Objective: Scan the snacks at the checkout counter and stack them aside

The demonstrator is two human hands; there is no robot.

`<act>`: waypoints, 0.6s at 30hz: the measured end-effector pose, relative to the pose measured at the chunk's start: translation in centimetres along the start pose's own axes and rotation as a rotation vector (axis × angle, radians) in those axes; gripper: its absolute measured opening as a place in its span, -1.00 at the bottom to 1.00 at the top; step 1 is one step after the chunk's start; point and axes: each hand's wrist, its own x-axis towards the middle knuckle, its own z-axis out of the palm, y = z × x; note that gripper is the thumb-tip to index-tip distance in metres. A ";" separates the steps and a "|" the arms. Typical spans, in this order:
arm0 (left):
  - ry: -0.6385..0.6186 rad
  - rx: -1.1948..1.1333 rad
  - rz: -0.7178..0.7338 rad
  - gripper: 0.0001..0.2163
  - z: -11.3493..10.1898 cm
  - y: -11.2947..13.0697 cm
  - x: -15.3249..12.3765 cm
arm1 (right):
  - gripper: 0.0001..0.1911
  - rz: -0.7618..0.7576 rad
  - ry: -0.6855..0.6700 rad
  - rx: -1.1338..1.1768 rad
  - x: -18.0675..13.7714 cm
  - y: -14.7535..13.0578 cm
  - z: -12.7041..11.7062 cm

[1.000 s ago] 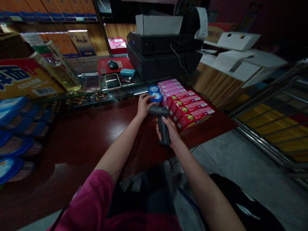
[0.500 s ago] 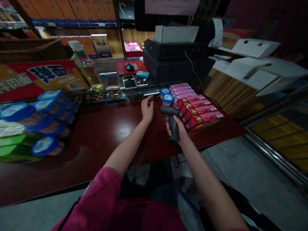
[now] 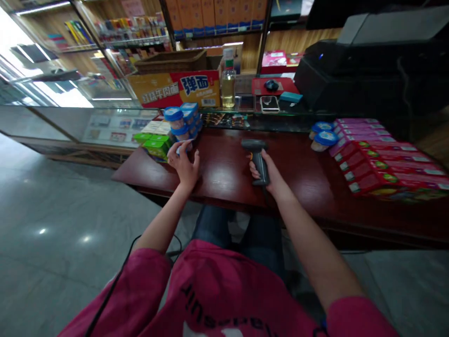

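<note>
My left hand [image 3: 185, 164] is at the front of the stacked blue-lidded cups [image 3: 174, 117], its fingers and thumb spread apart. Behind those fingers a single cup is partly hidden; whether they touch it I cannot tell. Beside the cups lie green boxes [image 3: 156, 145]. My right hand [image 3: 268, 169] is wrapped round the handle of a dark barcode scanner [image 3: 260, 161], held above the middle of the brown counter [image 3: 224, 175]. Two more blue-lidded cups [image 3: 324, 139] stand on the right, next to rows of pink and red boxes [image 3: 389, 166].
Along the back stand a noodle carton [image 3: 196, 89], a bottle of yellowish liquid [image 3: 228, 86], a phone [image 3: 270, 104] and a mouse [image 3: 271, 85] on a red mat. A black cash register [image 3: 343, 79] fills the back right. Glass cases [image 3: 115, 128] extend leftward.
The view has swung left. My left hand has gone from beside the two right-hand cups to the stack on the left. The scanner, still in my right hand, has moved left, away from the boxes.
</note>
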 end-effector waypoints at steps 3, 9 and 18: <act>0.065 0.051 -0.116 -0.46 -2.5 -2.1 0.3 | -0.46 0.046 -0.055 0.024 1.6 2.9 4.2; -0.044 0.100 -0.139 -0.60 -2.4 -3.7 0.2 | -0.43 0.088 -0.079 -0.044 1.5 4.9 6.5; -0.232 -0.080 0.014 -0.73 -1.7 -3.6 0.3 | -0.46 0.092 -0.042 -0.023 0.9 4.4 6.1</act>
